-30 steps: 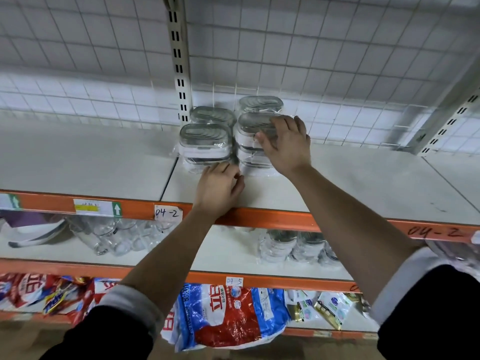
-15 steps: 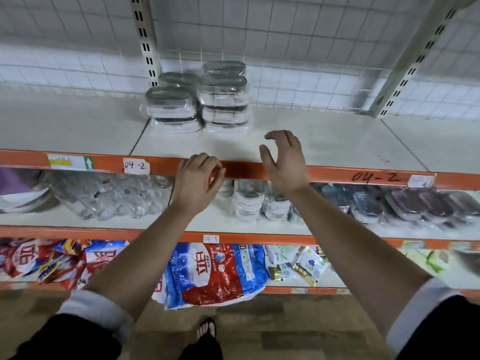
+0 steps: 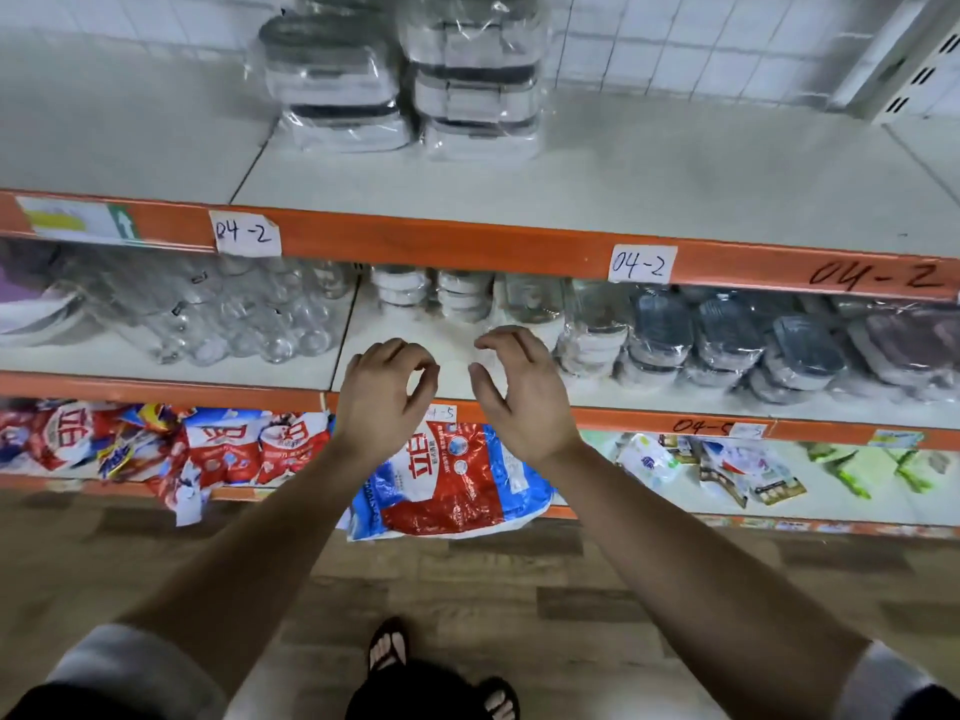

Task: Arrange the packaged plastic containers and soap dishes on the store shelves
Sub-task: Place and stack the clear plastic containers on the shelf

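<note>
The left hand (image 3: 384, 402) and right hand (image 3: 524, 397) hovered side by side before the middle shelf (image 3: 452, 350), fingers loosely curled and holding nothing. At 12 o'clock from them, shrink-wrapped plastic containers (image 3: 467, 80) stood in two touching stacks on the top shelf (image 3: 623, 189). Wrapped dark-lidded dishes (image 3: 727, 345) lay at 3 o'clock on the middle shelf.

We see bare white middle-shelf board (image 3: 415, 327) at frame centre, open btwn clear glass jars (image 3: 249, 330) left & plastic-wrapped dark-lidded boxes (image 3: 727, 345) right; wrapped round white tubs (image 3: 431, 296) block its back.
</note>
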A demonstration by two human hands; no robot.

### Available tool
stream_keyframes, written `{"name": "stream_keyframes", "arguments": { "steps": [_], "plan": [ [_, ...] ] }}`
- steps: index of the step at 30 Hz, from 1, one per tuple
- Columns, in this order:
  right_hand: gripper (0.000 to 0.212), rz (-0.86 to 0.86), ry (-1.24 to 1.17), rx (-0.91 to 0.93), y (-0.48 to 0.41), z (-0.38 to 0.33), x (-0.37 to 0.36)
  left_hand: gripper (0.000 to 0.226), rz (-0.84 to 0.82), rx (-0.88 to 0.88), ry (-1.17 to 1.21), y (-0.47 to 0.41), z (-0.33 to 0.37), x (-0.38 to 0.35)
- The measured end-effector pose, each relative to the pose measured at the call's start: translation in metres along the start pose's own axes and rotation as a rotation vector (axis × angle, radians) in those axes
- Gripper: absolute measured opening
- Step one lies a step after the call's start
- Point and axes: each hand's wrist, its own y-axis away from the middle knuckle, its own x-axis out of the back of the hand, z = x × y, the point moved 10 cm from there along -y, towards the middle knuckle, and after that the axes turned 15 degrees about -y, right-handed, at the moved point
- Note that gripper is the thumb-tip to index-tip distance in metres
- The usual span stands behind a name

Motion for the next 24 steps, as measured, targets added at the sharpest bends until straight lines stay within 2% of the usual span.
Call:
{"name": "stream_keyframes", "arguments": {
  "steps": [6, 10, 15, 20, 24],
  "plan": [
    [0.036, -0.092, 0.028, -0.059, -0.014, 0.052, -0.058, 0.021, 0.044, 0.012, 0.028, -0.029, -0.052, -0.048],
    [0.048, -0.060, 0.035, -0.123, -0.037, 0.086, -0.089, 0.017, 0.079, 0.003, 0.003, -0.046, -0.084, -0.087],
    [0.047, -0.031, 0.093, -0.089, -0.075, 0.109, -0.121, 0.022, 0.176, 0.013, -0.021, -0.077, -0.119, -0.123],
    [0.048, 0.019, 0.188, -0.119, -0.109, 0.139, -0.132, 0.039, 0.078, 0.060, -0.157, -0.124, -0.148, -0.168],
    [0.051, 0.076, 0.216, -0.142, -0.129, 0.161, -0.139, 0.047, -0.069, 0.121, -0.234, -0.155, -0.166, -0.201]
  ]
}}
